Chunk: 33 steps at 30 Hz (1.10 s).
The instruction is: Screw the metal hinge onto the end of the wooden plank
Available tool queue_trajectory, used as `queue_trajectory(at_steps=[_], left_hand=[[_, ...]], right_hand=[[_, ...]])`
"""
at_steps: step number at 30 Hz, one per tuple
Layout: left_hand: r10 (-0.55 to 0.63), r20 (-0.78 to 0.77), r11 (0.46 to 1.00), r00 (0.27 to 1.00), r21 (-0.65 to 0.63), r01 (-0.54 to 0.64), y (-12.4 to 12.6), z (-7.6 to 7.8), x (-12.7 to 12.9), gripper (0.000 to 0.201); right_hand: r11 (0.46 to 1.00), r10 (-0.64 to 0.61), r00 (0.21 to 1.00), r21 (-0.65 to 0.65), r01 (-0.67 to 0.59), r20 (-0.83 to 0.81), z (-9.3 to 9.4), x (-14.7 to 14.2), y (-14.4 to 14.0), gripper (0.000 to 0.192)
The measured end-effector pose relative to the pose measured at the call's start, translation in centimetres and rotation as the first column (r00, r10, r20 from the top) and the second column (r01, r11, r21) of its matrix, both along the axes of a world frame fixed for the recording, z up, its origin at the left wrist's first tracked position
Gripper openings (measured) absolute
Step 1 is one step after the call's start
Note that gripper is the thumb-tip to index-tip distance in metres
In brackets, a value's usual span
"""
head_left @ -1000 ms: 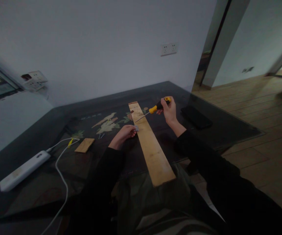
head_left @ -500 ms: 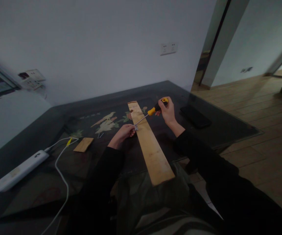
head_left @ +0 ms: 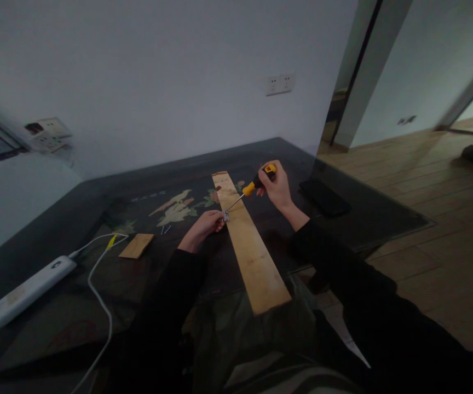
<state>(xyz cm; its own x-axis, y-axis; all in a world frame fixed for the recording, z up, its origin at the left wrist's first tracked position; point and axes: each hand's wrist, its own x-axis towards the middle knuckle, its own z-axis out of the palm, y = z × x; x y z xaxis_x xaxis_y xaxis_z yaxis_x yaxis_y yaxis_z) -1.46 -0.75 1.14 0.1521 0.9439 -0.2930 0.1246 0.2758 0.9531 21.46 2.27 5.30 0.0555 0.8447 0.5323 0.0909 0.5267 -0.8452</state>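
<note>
A long wooden board point(head_left: 257, 257) lies on the dark table, its near end reaching past the table's front edge. My right hand point(head_left: 276, 187) is closed around the yellow and black handle of a screwdriver point(head_left: 249, 189). The shaft slants down to the left, its tip at a small metal hinge-like piece point(head_left: 226, 216) on the board's left edge. My left hand point(head_left: 207, 225) pinches that metal piece between thumb and fingers. Whether a screw sits under the tip is too small to tell. Two screws point(head_left: 166, 230) lie on the table left of my left hand.
A small wood piece point(head_left: 137, 245) lies at the left, near a white power strip point(head_left: 31, 293) whose cable point(head_left: 107, 314) runs toward me. A black phone-like object point(head_left: 324, 197) rests right of my right hand. The wall with sockets point(head_left: 280, 84) stands behind the table point(head_left: 401, 219).
The whole view has shifted slightly, so everything sits a little further left. Both hands, the screwdriver and the metal piece keep nearly the same places on the board.
</note>
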Motion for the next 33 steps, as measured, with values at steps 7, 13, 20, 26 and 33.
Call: queue_trajectory(at_steps=[7, 13, 20, 26, 33], left_hand=[[0.012, -0.006, 1.000, 1.000, 0.015, -0.012, 0.3, -0.3, -0.1, 0.027], [0.023, -0.003, 1.000, 1.000, 0.007, -0.023, 0.4, -0.4, -0.3, 0.027], [0.019, 0.007, 1.000, 1.000, 0.008, -0.019, 0.2, -0.4, -0.6, 0.029], [0.008, 0.019, 1.000, 1.000, 0.013, -0.008, 0.3, -0.6, -0.8, 0.026], [0.010, 0.009, 1.000, 1.000, 0.002, -0.010, 0.5, -0.8, -0.8, 0.028]], right_hand=[[0.971, 0.213, 0.891, 0.013, -0.238, 0.401, 5.9, -1.8, 1.5, 0.027], [0.871, 0.378, 0.621, -0.036, -0.490, 0.686, 11.3, -5.6, 3.4, 0.023], [0.858, 0.368, 0.485, -0.089, -0.506, 0.793, 13.3, -7.7, 4.7, 0.024], [0.886, 0.305, 0.444, -0.081, -0.456, 0.843, 13.4, -7.7, 4.7, 0.029], [0.939, 0.042, 0.243, 0.045, -0.340, 0.969, 14.5, -8.9, 4.6, 0.045]])
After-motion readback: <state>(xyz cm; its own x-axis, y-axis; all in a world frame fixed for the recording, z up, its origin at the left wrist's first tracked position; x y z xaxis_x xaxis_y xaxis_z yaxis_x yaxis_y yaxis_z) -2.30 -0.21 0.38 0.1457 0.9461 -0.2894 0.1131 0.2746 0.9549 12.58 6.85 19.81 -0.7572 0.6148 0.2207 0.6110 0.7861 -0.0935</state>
